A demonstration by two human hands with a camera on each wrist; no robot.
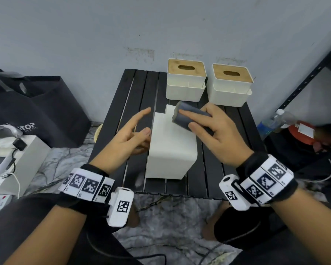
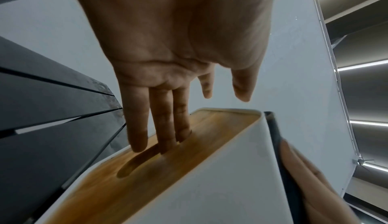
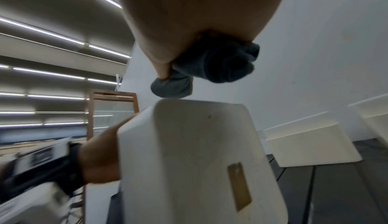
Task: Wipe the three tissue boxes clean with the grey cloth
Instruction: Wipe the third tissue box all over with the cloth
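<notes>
At the far left, on the marbled floor, a black tote bag (image 1: 40,111) slumps against the wall beside a white box carrying a headset (image 1: 0,150). Next comes the black slatted desk (image 1: 122,115). Over its left half the left hand (image 1: 128,136) reaches toward a white tissue box (image 1: 172,148) that lies tipped on its side near the desk's middle, wooden lid (image 2: 168,157) turned to the left. This hand's grip is spread, fingers straight; the left wrist view shows two fingers (image 2: 168,128) dipping into the lid's oval slot, while the thumb and forefinger hang free of the box.

Above the upturned face of that box, the right hand (image 1: 218,134) holds the grey cloth (image 1: 189,116), rolled into a wad; its grip is curled round the wad, thumb tip pinching into the fabric (image 3: 210,61) in the right wrist view. The cloth's lower end sits at the far top edge of the box; whether it touches cannot be told.

Behind, at the back edge of the desk against the wall, two more tissue boxes stand upright side by side, one left (image 1: 185,81) and one right (image 1: 231,85), each white with a slotted wooden lid. Farther right stand a black metal shelf (image 1: 313,73) and a plastic water bottle (image 1: 271,121) on the floor.
</notes>
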